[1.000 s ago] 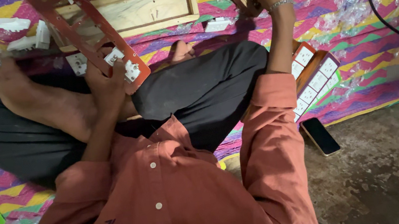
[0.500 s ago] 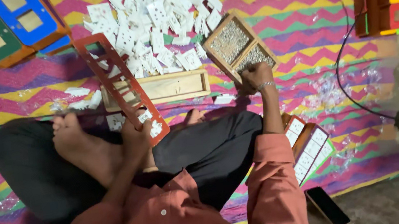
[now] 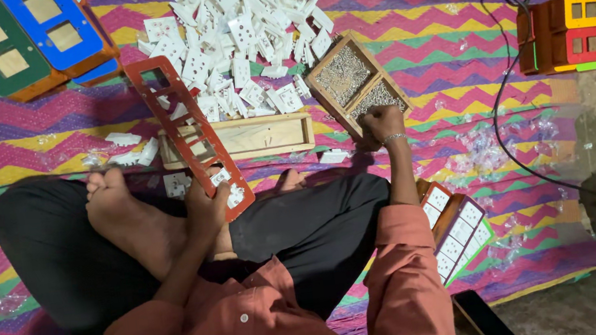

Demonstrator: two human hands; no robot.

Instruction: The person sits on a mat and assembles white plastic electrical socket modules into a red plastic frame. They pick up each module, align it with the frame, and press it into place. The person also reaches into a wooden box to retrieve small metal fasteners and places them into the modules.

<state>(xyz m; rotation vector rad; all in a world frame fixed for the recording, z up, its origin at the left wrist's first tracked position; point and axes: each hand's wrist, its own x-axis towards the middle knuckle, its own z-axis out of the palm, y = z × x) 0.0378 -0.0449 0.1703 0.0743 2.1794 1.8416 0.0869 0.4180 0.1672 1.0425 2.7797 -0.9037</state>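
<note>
Head view, looking down over crossed legs on a striped mat (image 3: 456,108).

Grips a red frame (image 3: 185,128) at its near end with the left hand (image 3: 205,208), fingers wrapped round the edge; leans it tilted from the lap up over a wooden box (image 3: 257,136). Shows a few white plates already seated in the near openings, with the far openings bare.

Dips the right hand (image 3: 381,122) into the near corner of a screw tray (image 3: 352,83), fingertips bunched and pointing down. Cannot tell whether a screw is pinched: hidden under the knuckles.

Reads as a pick-up step, fetching a fastener while the frame waits. Calls, by this judgement, for a fine pinch on one small screw, then a short carry left to the frame, which needs a steady left grip.

Leaves little room: tray just beside the box, plate pile (image 3: 244,24) touching the frame's far end, knee close under the right wrist. Offers open mat to the right of the tray, up to a black cable (image 3: 504,76). Keeps a filled frame (image 3: 458,228) and a phone (image 3: 483,315) by the right elbow, worth minding on any pull-back.
</note>
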